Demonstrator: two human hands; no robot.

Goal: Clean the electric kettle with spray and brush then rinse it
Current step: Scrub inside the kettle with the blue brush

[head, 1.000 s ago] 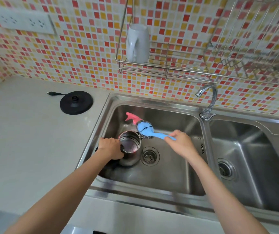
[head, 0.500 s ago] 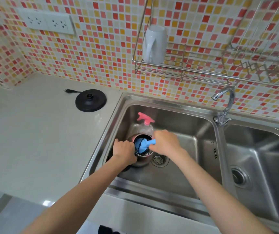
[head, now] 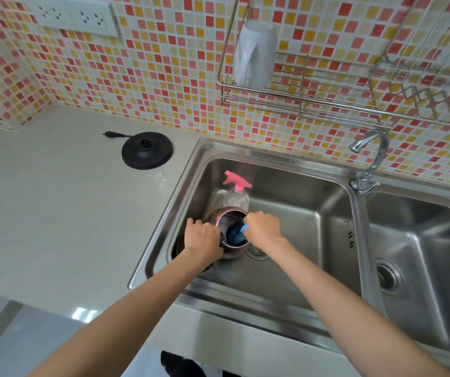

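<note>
A shiny steel kettle (head: 215, 216) stands open in the left basin of a steel sink (head: 300, 164). The left grip (head: 203, 238) is clenched round its dark handle. The right grip (head: 263, 228) grasps a blue plastic brush (head: 236, 235), its head down inside the kettle. This looks like the scrubbing stage. A clear spray bottle (head: 236, 198) with a pink trigger stands just behind the kettle. Rinsing seems still to do: no water shows at the curved chrome tap (head: 370, 156). The round black base (head: 147, 150) sits on the pale, smooth tabletop (head: 55, 200).
</note>
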